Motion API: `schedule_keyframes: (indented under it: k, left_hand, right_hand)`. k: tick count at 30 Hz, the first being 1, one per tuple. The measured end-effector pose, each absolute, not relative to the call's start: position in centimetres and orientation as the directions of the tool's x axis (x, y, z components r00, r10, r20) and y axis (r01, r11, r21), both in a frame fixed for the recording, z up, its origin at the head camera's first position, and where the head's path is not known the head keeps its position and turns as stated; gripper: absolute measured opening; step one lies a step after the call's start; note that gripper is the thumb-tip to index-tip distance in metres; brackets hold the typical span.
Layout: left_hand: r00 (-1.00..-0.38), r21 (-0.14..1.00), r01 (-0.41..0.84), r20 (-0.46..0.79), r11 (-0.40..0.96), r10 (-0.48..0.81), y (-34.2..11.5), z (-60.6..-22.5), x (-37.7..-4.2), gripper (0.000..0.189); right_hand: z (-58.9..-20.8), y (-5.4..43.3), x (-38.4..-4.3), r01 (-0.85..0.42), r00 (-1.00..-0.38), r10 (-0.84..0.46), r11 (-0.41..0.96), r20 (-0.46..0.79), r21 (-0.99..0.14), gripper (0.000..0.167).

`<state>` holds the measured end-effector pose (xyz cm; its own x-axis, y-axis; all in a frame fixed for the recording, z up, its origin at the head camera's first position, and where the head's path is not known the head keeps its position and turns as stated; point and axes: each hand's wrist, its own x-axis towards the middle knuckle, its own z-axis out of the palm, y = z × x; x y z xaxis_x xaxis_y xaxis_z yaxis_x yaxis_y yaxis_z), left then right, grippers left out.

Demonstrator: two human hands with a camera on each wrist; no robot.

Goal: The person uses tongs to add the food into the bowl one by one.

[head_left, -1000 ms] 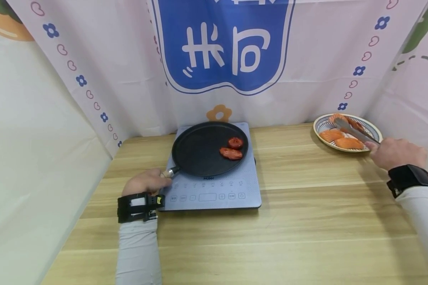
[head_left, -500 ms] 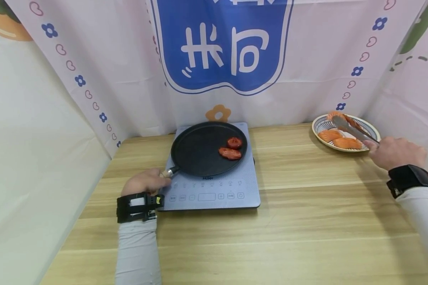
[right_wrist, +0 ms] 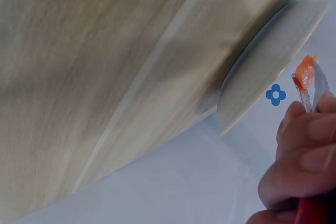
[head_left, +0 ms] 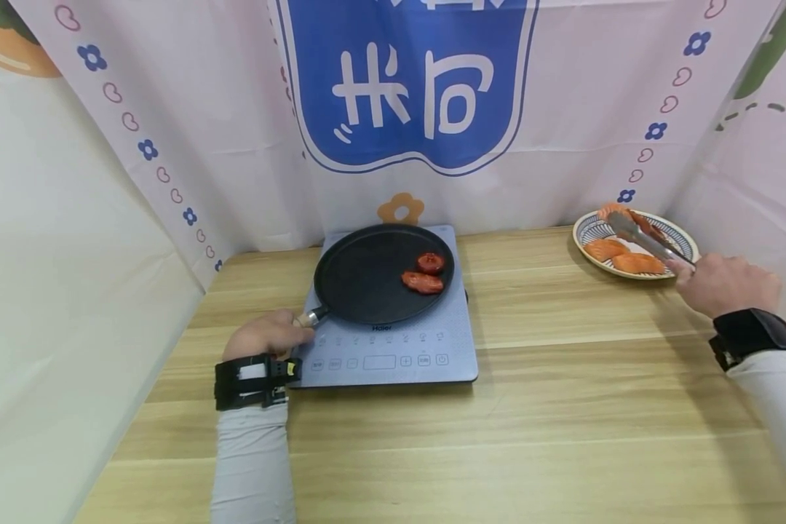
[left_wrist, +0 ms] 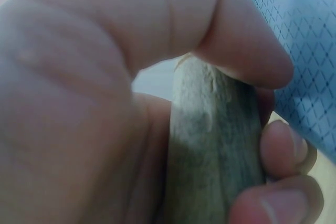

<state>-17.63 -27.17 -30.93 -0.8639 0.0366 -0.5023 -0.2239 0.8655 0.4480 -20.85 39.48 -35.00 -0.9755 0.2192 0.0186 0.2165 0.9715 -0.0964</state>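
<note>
In the head view my left hand [head_left: 268, 336] grips the wooden handle [left_wrist: 215, 129] of a flat black frying pan [head_left: 367, 276], its fingers curled round it. On the pan's right side lie a red tomato slice [head_left: 430, 263] and a reddish piece of food [head_left: 422, 282]. Far right, my right hand [head_left: 727, 284] holds metal tongs [head_left: 645, 236] over a patterned plate [head_left: 584, 231]. Between the tong tips is an orange salmon-like slice [right_wrist: 306, 72]. Two more orange slices [head_left: 638, 263] lie on the plate's near side; a darker reddish piece is partly hidden behind the tongs.
The pan sits on a grey induction cooker [head_left: 393, 371] with a control panel along its front. Wooden tabletop [head_left: 537, 313] lies between cooker and plate. A printed cloth [head_left: 249, 145] hangs behind and on both sides, close to the plate.
The tong tips draw closer together around the orange slice, which shifts slightly up and left. My right wrist tilts a little. The left hand and pan keep their place.
</note>
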Motion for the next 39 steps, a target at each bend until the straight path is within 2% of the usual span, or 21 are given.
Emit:
schedule_keyframes:
  k: [18,34,39]
  left_hand:
    - [-0.862,0.453,-0.223,-0.506,0.863,0.043,-27.2,-31.0,-17.6,0.027]
    - [-0.854,0.444,-0.236,-0.519,0.864,0.034,-27.1,-31.1,-17.8,0.026]
    - [-0.861,0.454,-0.202,-0.504,0.868,0.063,-27.2,-31.2,-17.8,0.025]
  right_hand:
    - [-36.2,37.5,-20.0,0.199,-0.971,0.218,0.965,0.102,-0.168,0.082]
    - [-36.2,36.6,-19.4,0.163,-0.983,0.175,0.974,0.062,-0.157,0.083]
    - [-35.9,36.3,-19.3,0.136,-0.986,0.15,0.977,0.074,-0.164,0.08]
